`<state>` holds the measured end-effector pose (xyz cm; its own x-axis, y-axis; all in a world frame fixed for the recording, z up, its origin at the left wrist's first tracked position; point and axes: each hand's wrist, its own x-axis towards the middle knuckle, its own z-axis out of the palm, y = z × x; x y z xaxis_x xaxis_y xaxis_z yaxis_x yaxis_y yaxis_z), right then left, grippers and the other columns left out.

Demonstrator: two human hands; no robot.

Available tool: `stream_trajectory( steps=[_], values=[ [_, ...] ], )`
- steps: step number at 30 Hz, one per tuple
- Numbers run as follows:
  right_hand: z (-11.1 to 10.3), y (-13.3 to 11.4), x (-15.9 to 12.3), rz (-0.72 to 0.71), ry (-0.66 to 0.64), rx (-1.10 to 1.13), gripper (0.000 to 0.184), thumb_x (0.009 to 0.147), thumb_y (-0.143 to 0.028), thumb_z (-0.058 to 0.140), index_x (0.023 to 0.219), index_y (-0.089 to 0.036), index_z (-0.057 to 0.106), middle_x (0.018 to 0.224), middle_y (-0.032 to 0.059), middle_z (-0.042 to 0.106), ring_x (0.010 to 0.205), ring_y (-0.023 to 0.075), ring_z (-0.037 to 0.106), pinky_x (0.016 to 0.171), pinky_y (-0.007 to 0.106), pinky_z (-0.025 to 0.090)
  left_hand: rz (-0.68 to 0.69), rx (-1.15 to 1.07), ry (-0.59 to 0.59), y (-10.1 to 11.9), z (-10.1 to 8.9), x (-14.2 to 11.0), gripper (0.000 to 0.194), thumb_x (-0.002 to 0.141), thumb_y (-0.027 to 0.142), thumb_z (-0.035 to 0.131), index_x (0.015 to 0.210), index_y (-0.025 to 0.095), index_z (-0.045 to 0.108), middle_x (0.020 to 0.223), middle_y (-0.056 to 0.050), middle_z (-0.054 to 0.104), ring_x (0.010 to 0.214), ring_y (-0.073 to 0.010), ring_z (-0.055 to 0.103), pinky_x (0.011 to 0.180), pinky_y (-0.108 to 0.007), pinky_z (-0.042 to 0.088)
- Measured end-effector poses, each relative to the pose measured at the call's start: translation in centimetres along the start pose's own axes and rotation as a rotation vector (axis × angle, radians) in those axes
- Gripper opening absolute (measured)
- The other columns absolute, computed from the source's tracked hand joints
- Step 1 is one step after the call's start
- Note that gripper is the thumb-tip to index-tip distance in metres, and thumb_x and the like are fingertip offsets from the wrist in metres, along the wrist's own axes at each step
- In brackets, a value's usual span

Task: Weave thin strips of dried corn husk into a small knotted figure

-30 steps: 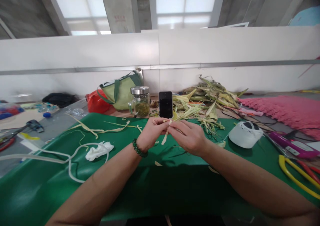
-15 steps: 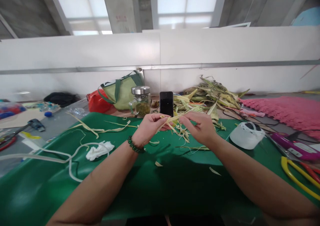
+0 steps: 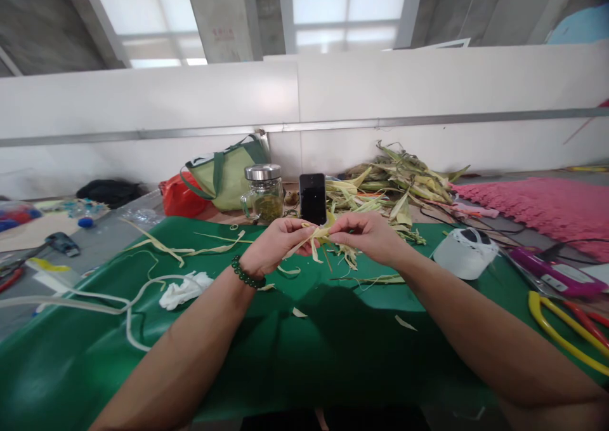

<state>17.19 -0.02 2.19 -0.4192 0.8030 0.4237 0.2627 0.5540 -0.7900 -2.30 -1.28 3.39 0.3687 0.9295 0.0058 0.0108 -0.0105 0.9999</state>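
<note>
Pale yellow corn husk strips (image 3: 320,234) are pinched between my two hands, above the green mat (image 3: 342,361). My left hand (image 3: 280,244), with a green bead bracelet (image 3: 245,275) at the wrist, is closed on one end, and a loose strip hangs below its fingers. My right hand (image 3: 365,235) grips the other side between thumb and forefinger. Just behind the hands stands a dark phone (image 3: 313,197), upright. Husk scraps (image 3: 299,313) lie on the mat below. How the strips cross inside the fingers is hidden.
Behind the phone at right lies a heap of corn husks (image 3: 409,174). A lidded glass jar (image 3: 264,196) and a green bag (image 3: 228,177) stand back left. On the right are a white spool-like roll (image 3: 465,256), a purple tool (image 3: 556,278) and yellow-handled scissors (image 3: 537,313). White tubing (image 3: 130,320) curls at left.
My hands first drew apart from a close pinch, stretching the husk strips between them, then came slightly nearer again. The right hand moved rightward overall, and the left shifted a little left.
</note>
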Motion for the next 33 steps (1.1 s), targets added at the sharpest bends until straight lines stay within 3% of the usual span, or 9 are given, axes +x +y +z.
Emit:
stream_trajectory(
  steps=[3,9,12,16,22,25,28,30,33],
  values=[
    [-0.2,-0.1,-0.2,-0.094,0.038,-0.118,0.019,0.076,-0.034,0.063,0.07,-0.016,0.066,0.062,0.0005,0.06,0.055,0.0098,0.05,0.051,0.022,0.038,0.016,0.055,-0.005,0.0,0.0,-0.1,0.032,0.062,0.041,0.076,0.075,0.012,0.07,0.059,0.0,0.064,0.049,-0.0067,0.054,0.051,-0.019,0.044],
    [0.6,-0.2,-0.6,-0.374,0.196,-0.578,0.019,0.077,-0.034,0.064,0.065,-0.019,0.062,0.071,0.0042,0.062,0.074,0.0179,0.055,0.068,0.029,0.042,0.061,0.108,0.012,-0.4,0.4,0.0,0.034,0.063,0.046,0.073,0.063,0.013,0.065,0.056,0.001,0.061,0.05,-0.0074,0.054,0.053,-0.019,0.045],
    [0.8,-0.3,-0.6,-0.268,0.187,-0.471,0.017,0.074,-0.034,0.068,0.08,-0.02,0.06,0.081,0.0046,0.065,0.08,0.0195,0.059,0.069,0.03,0.045,0.096,0.164,-0.004,-0.5,0.6,-0.1,0.033,0.066,0.045,0.071,0.065,0.013,0.066,0.057,0.001,0.062,0.052,-0.0081,0.055,0.055,-0.02,0.047],
    [0.5,-0.6,-0.4,-0.125,0.045,-0.169,0.013,0.076,-0.029,0.063,0.078,-0.02,0.055,0.071,-0.0003,0.064,0.064,0.0129,0.06,0.058,0.024,0.044,0.14,0.234,0.017,-0.5,0.7,-0.2,0.028,0.07,0.041,0.069,0.075,0.013,0.068,0.062,0.0,0.064,0.057,-0.0101,0.058,0.058,-0.021,0.049],
    [-0.1,0.0,-0.1,-0.158,0.109,-0.136,0.012,0.075,-0.026,0.063,0.074,-0.019,0.054,0.068,-0.001,0.062,0.061,0.0118,0.057,0.056,0.024,0.043,0.187,0.309,-0.052,-0.1,1.0,-0.6,0.021,0.072,0.034,0.067,0.074,0.013,0.07,0.063,-0.002,0.068,0.057,-0.0106,0.058,0.056,-0.021,0.047],
    [0.0,0.3,-0.1,-0.303,0.196,-0.33,0.006,0.079,-0.023,0.06,0.075,-0.02,0.057,0.071,0.0004,0.063,0.067,0.0138,0.058,0.063,0.027,0.045,0.171,0.273,-0.051,-0.1,0.9,-0.6,0.021,0.071,0.034,0.068,0.075,0.013,0.071,0.06,-0.001,0.066,0.055,-0.0101,0.056,0.055,-0.021,0.045],
    [0.1,-0.1,-0.5,-0.614,0.263,-0.626,0.009,0.083,-0.019,0.054,0.077,-0.02,0.06,0.082,0.0044,0.066,0.079,0.0173,0.057,0.074,0.033,0.044,0.138,0.17,-0.013,-0.3,0.4,-0.4,0.024,0.068,0.033,0.071,0.078,0.012,0.071,0.06,-0.001,0.065,0.053,-0.0088,0.054,0.055,-0.021,0.044],
    [0.2,-0.6,-0.7,-0.786,0.255,-0.822,0.015,0.085,-0.016,0.051,0.077,-0.021,0.063,0.082,0.0053,0.065,0.08,0.018,0.053,0.074,0.034,0.042,0.093,0.058,-0.008,-0.4,0.1,-0.2,0.026,0.065,0.033,0.074,0.079,0.011,0.07,0.062,-0.001,0.065,0.052,-0.008,0.053,0.055,-0.021,0.043],
    [0.6,-0.9,-1.0,-0.893,0.173,-1.052,0.018,0.086,-0.014,0.05,0.082,-0.021,0.065,0.074,0.0036,0.063,0.073,0.017,0.048,0.067,0.032,0.037,0.007,-0.082,-0.053,-0.3,-0.1,-0.1,0.028,0.061,0.033,0.077,0.076,0.011,0.069,0.058,0.0,0.062,0.049,-0.0067,0.051,0.053,-0.02,0.042]
  ],
)
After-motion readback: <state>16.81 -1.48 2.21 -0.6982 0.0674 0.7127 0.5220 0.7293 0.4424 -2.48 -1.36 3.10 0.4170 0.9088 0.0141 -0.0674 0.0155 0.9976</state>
